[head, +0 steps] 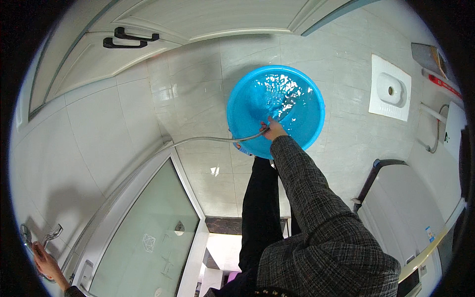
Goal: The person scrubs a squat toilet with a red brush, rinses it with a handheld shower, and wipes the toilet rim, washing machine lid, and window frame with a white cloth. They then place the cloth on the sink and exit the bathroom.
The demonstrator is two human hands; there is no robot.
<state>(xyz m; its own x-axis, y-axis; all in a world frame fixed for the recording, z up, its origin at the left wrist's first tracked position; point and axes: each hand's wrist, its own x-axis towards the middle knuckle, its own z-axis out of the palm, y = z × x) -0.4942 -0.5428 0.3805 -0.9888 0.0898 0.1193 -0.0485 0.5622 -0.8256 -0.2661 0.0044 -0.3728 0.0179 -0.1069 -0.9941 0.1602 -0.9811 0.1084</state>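
A large blue plastic basin (237, 100) stands on the tiled floor, with rippling water in it. My right hand (274, 129) is closed around the end of a flexible metal shower hose (200, 139) over the basin's near part; what fitting is at that end is hidden by the hand and the water. From there the hose runs left over the rim and down along the wall to the lower left. My left hand (45, 260) lies on a chrome wall-mounted faucet (26, 235) at the lower left edge, partly hiding it.
A frosted glass door (148, 230) stands open at the lower left. White cabinet doors (230, 16) with black handles run along the top. To the right are a squat toilet (390, 89) in the floor and a white washing machine (400, 200). My legs are just below the basin.
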